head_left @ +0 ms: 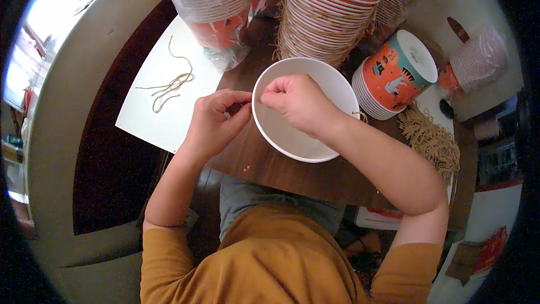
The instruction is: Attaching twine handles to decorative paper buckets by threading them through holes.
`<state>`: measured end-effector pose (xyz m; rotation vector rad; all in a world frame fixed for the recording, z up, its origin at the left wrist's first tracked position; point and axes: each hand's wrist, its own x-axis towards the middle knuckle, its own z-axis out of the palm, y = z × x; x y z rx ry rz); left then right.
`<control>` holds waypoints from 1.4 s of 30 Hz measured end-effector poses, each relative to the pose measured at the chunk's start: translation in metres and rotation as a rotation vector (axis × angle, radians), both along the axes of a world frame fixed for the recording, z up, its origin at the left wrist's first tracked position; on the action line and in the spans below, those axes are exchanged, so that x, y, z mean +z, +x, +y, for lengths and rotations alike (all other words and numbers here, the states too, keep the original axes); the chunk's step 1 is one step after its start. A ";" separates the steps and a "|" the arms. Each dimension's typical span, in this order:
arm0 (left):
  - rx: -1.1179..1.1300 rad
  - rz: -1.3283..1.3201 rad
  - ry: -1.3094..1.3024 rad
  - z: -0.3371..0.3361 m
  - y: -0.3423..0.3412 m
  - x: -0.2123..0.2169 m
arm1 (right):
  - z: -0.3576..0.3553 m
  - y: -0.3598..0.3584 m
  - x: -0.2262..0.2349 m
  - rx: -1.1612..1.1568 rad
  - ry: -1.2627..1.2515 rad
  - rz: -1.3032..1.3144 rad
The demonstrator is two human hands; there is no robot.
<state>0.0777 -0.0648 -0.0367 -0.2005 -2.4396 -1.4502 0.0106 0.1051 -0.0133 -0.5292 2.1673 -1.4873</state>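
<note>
A white-lined paper bucket (287, 135) stands on the brown table in front of me, its mouth facing up. My left hand (216, 118) is at the left outside of its rim, thumb and forefinger pinched close against the wall. Inside the mouth, my right hand (298, 101) pinches near the same spot of the wall, across from the left fingertips. Whatever lies between the fingers of either hand is too small or hidden to make out. A short bit of tan twine (361, 116) pokes out at the right side of the rim.
Behind the bucket rises a tall stack of orange buckets (326, 28) with twine. A bagged stack (216, 22) stands left of it. Upturned orange and green buckets (394, 76) sit right, near a twine bundle (430, 141). Loose twine (174, 83) lies on a white sheet (152, 115).
</note>
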 end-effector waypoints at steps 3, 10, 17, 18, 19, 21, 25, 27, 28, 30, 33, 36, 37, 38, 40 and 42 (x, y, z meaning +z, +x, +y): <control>0.010 0.010 0.000 0.000 -0.001 -0.003 | -0.001 0.002 0.003 -0.005 -0.002 -0.023; 0.003 0.012 -0.034 -0.001 0.000 -0.003 | -0.002 0.001 -0.001 -0.012 -0.019 -0.020; -0.008 0.094 -0.147 0.003 0.006 0.009 | -0.002 0.007 0.008 -0.030 0.064 -0.040; -0.005 0.102 -0.158 0.004 0.007 0.010 | -0.001 0.008 0.007 -0.018 0.036 -0.052; -0.006 0.102 -0.158 0.004 0.007 0.010 | 0.000 0.009 0.006 -0.006 0.007 -0.064; -0.025 0.136 -0.169 0.004 0.006 0.010 | 0.002 0.010 0.006 -0.021 0.005 -0.110; 0.006 0.056 -0.093 0.005 0.006 0.003 | 0.008 0.011 0.018 0.059 -0.006 -0.176; 0.041 -0.047 0.103 0.000 0.005 -0.009 | 0.011 0.012 0.032 0.075 0.038 -0.228; 0.044 -0.046 0.102 -0.002 0.005 -0.010 | 0.012 0.012 0.036 0.090 0.082 -0.281; -0.024 -0.203 0.477 -0.006 0.004 -0.013 | 0.016 0.011 0.035 0.082 0.092 -0.241; -0.216 -0.213 0.917 -0.015 -0.002 -0.022 | 0.021 0.010 0.035 0.083 0.110 -0.143; -0.225 -0.254 1.040 -0.020 0.003 -0.017 | 0.021 0.011 0.033 0.093 0.115 -0.016; -0.224 -0.245 1.096 -0.020 0.005 -0.016 | 0.021 0.013 0.032 0.095 0.111 0.056; -0.221 -0.241 1.097 -0.020 0.006 -0.014 | 0.019 0.017 0.036 0.099 0.111 0.058; -0.316 -0.223 1.137 -0.016 0.010 -0.009 | 0.014 0.033 0.048 0.165 0.140 0.235; -0.339 -0.183 1.083 -0.011 0.017 0.001 | 0.011 0.044 0.051 0.170 0.159 0.350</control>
